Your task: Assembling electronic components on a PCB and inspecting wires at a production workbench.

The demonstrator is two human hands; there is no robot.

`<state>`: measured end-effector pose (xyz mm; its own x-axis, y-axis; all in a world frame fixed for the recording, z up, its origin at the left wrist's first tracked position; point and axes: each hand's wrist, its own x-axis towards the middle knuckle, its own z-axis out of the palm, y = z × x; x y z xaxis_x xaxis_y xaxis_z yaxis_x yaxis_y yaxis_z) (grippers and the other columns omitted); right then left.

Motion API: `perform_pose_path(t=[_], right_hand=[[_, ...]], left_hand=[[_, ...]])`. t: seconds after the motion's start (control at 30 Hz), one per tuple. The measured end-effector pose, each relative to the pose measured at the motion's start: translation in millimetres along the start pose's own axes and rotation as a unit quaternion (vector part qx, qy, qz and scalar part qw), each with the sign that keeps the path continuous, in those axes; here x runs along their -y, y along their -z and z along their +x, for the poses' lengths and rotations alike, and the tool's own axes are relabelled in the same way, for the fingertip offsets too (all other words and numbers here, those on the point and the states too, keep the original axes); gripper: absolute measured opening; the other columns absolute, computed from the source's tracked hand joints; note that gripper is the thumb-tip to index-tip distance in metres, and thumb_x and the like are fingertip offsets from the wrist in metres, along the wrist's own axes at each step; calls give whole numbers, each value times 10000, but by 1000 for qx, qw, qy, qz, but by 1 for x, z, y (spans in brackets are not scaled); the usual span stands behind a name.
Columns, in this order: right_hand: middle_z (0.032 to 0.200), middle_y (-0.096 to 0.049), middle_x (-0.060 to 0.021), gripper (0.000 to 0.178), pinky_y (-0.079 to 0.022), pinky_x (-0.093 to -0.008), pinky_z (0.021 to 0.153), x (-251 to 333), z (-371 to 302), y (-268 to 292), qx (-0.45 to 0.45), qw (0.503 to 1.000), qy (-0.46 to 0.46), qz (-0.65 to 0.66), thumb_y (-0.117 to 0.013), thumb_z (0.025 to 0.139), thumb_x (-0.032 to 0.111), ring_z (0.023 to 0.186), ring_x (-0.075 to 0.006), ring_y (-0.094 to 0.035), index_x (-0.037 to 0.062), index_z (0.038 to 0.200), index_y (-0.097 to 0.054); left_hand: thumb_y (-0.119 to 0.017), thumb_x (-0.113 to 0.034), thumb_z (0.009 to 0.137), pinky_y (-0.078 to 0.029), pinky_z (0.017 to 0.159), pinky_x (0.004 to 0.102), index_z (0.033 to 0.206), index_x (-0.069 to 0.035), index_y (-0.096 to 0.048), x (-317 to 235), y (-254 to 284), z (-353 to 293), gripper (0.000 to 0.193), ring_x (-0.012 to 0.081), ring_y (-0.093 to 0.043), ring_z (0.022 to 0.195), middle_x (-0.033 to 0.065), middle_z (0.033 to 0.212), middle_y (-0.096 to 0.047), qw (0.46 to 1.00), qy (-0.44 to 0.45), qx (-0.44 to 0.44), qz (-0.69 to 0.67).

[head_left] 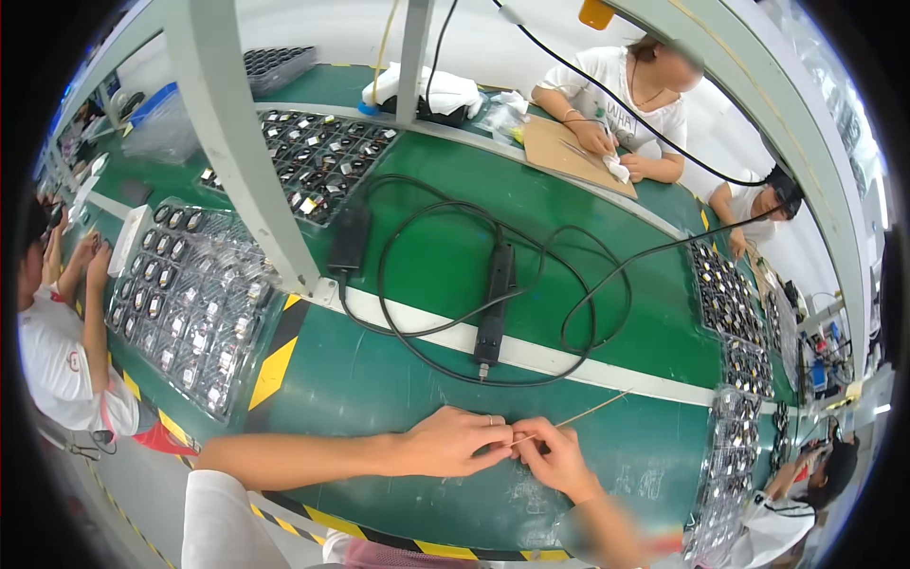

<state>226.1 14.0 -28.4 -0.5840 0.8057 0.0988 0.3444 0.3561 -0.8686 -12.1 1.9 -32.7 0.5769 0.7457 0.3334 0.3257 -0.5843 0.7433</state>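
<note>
Thin tan strand (pixel 595 408), slender as a stick, sits with its near end between the two hands, just above the green surface (pixel 379 398) in front of the person. The left hand (pixel 464 442) has its fingers drawn together, closed to a narrow pinch at that near end; the right hand (pixel 559 460), fingertips touching or almost touching the left's, is curled shut on the strand just beside it, though the exact finger contact is too small to make out. Handling something this slim well probably calls for a light pinch, both hands kept close together so the short span between them cannot bend, and small finger movements rather than wrist turns. The free length should be left room to swing clear of the black cable (pixel 592 313) and the black handheld tool (pixel 495 303) beyond the hands. Its long axis runs diagonally, nearly straight, the free tip pointing away from the person and out past the right hand; whether that tip touches the surface, I cannot tell.
</note>
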Motion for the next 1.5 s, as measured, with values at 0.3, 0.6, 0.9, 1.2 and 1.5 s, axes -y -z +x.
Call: perform_pose_path(t=[0.3,0.6,0.9,1.2,1.5], right_hand=[[589,-642,-36,385,-470,-255,513,17,-2,47,-222,952,75,-196,-396,1145,249,507,-101,-590,-18,1094,-669],[514,-533,-24,476,-360,-250,456,-11,-12,107,-463,864,-34,-196,-388,1158,276,452,-78,-488,22,810,-593],[627,-619,-31,338,-416,-247,499,-19,-4,103,-414,893,-102,-143,-479,1134,237,517,-62,-523,3,951,-642],[691,-669,-53,275,-478,-273,534,-55,3,108,-321,932,-163,-55,-485,1123,174,533,-99,-572,-5,972,-630],[662,-645,-47,316,-438,-249,509,-50,12,110,-304,934,-190,-11,-474,1130,193,516,-73,-525,-4,927,-615]], left_hand=[[-728,-232,953,-544,614,375,898,-123,-660,1,8,-3,140,244,-682,702,11,801,-669,1000,4,8,-4],[-758,-150,910,-501,569,366,833,-90,-652,-1,5,3,144,249,-632,635,27,771,-664,1000,9,7,-8],[-774,-108,883,-499,569,367,831,-71,-649,-4,6,6,141,265,-635,629,57,767,-666,1000,11,2,-19],[-784,-95,864,-489,555,360,822,-69,-649,-9,6,12,144,260,-620,582,55,738,-659,999,24,7,-24],[-795,-100,852,-504,555,351,817,-79,-653,-8,10,10,148,255,-640,598,48,745,-668,999,34,18,-13]])
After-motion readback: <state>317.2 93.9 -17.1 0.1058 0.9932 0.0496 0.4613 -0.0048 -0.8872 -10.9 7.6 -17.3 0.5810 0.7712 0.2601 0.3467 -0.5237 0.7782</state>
